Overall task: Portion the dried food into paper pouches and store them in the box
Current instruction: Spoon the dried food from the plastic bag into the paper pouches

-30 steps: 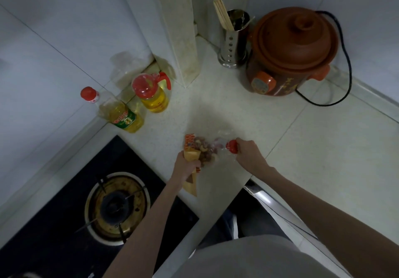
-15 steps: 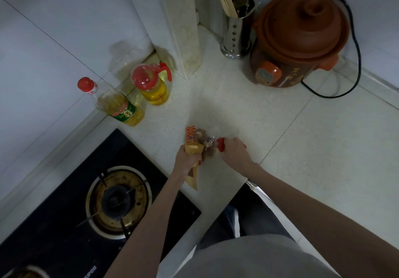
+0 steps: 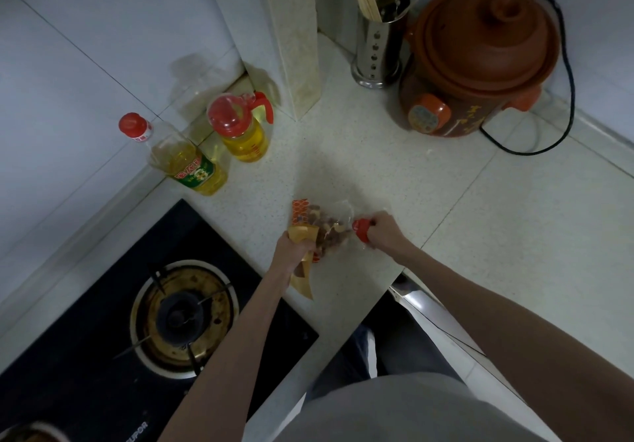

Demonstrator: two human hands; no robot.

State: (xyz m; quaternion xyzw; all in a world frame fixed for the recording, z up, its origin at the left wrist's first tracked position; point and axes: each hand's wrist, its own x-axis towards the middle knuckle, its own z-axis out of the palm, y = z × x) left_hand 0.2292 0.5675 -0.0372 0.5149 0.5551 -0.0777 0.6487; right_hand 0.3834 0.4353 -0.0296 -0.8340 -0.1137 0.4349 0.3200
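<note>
A clear plastic bag of dried food point(image 3: 326, 227) with an orange patterned edge lies on the pale countertop point(image 3: 360, 167). My left hand point(image 3: 291, 249) grips a tan paper pouch point(image 3: 302, 282) upright beside the bag, its open mouth near the food. My right hand point(image 3: 384, 232) holds a small red scoop-like tool point(image 3: 362, 228) at the bag's right side. The storage box is not in view.
A gas stove point(image 3: 171, 314) sits at the front left. Two oil bottles point(image 3: 185, 160) point(image 3: 242, 129) stand by the left wall. A brown clay cooker point(image 3: 477, 60) with a black cord and a steel chopstick holder point(image 3: 379, 36) stand at the back.
My right hand with the red tool has drawn back to the right, away from the pouch. My left hand keeps its grip on the pouch in the same place.
</note>
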